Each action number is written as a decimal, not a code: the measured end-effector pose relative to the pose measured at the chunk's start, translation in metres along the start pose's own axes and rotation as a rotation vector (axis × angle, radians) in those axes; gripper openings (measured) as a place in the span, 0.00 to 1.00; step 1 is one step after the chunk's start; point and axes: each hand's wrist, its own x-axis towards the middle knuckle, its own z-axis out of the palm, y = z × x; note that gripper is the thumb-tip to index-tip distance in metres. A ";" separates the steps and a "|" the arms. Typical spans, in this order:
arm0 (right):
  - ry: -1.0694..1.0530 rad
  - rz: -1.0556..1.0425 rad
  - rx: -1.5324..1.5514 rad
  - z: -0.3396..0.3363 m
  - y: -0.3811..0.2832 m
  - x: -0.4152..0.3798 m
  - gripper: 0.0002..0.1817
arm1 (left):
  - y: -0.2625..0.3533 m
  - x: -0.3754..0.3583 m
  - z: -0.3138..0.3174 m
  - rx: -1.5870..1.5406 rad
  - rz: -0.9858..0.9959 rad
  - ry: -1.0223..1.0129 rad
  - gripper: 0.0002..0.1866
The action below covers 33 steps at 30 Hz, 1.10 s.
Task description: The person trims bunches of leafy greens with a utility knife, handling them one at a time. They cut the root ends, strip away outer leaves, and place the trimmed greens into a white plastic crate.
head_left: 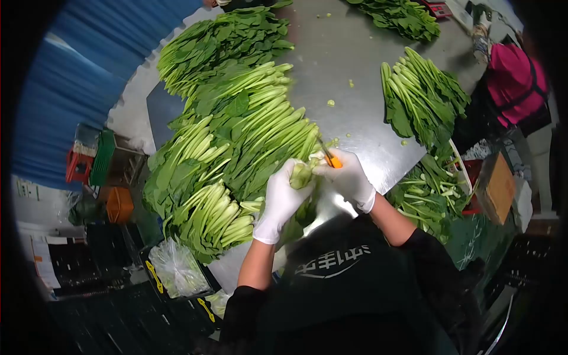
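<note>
My left hand (282,198), in a white glove, is closed around a stalk of leafy greens (302,174) that look like choy sum. Close beside it, my gloved right hand (349,180) grips a small knife (335,161) with an orange handle; its thin blade points up and away from me, next to the stalk ends. Heaped leafy greens (260,127) with pale green stalks lie just left of and beyond my hands. Most of the held stalk's leaves are hidden by my hands.
Cut bits dot the metal table (331,65). Another bunch of greens (420,94) lies at the right, with loose greens (435,189) below the table edge. A co-worker in a pink top (515,86) stands far right. Clear plastic bags (177,266) lie in a crate at lower left.
</note>
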 end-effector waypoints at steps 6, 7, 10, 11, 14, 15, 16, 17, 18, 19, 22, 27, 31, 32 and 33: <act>-0.155 -0.253 -0.571 -0.017 0.005 -0.019 0.10 | -0.023 -0.013 -0.016 -0.100 0.006 -0.221 0.13; -0.150 -0.365 -0.665 -0.017 0.007 -0.023 0.11 | -0.027 -0.015 -0.016 -0.096 0.006 -0.229 0.13; -0.150 -0.241 -0.580 -0.022 0.028 -0.025 0.12 | -0.032 -0.019 -0.023 -0.368 -0.083 -0.392 0.15; -0.114 -0.186 -0.484 -0.025 0.037 -0.026 0.12 | -0.033 -0.023 -0.029 -0.364 -0.085 -0.397 0.15; -0.133 0.002 -0.550 -0.030 0.033 -0.026 0.15 | -0.035 -0.029 -0.041 -0.605 -0.193 -0.262 0.14; -0.135 0.000 -0.546 -0.026 0.035 -0.026 0.15 | -0.034 -0.030 -0.041 -0.601 -0.194 -0.260 0.14; -0.126 -0.143 -0.621 -0.020 0.039 -0.028 0.16 | -0.032 -0.030 -0.040 -0.504 -0.186 -0.192 0.14; -0.116 -0.287 -0.695 -0.015 0.041 -0.029 0.18 | -0.031 -0.029 -0.038 -0.408 -0.176 -0.124 0.13; -0.120 -0.267 -0.798 -0.007 0.027 -0.032 0.20 | -0.039 -0.029 -0.033 -0.439 -0.186 -0.097 0.13; -0.121 -0.266 -0.797 -0.002 0.022 -0.032 0.20 | -0.042 -0.029 -0.030 -0.439 -0.187 -0.097 0.13; -0.149 -0.230 -0.942 0.007 0.018 -0.029 0.20 | -0.042 -0.029 -0.024 -0.386 -0.182 -0.011 0.13; -0.173 -0.283 -0.996 0.010 0.016 -0.021 0.16 | -0.045 -0.027 -0.024 -0.249 -0.115 0.026 0.13; -0.323 -0.143 -1.035 0.000 0.041 -0.007 0.12 | -0.047 -0.031 -0.032 -0.223 -0.070 -0.018 0.13; -0.349 0.028 -1.181 -0.008 0.059 0.001 0.13 | -0.048 -0.032 -0.037 -0.242 -0.041 -0.045 0.14; -0.368 0.204 -1.318 -0.015 0.069 0.003 0.14 | -0.045 -0.035 -0.044 -0.318 -0.087 -0.034 0.14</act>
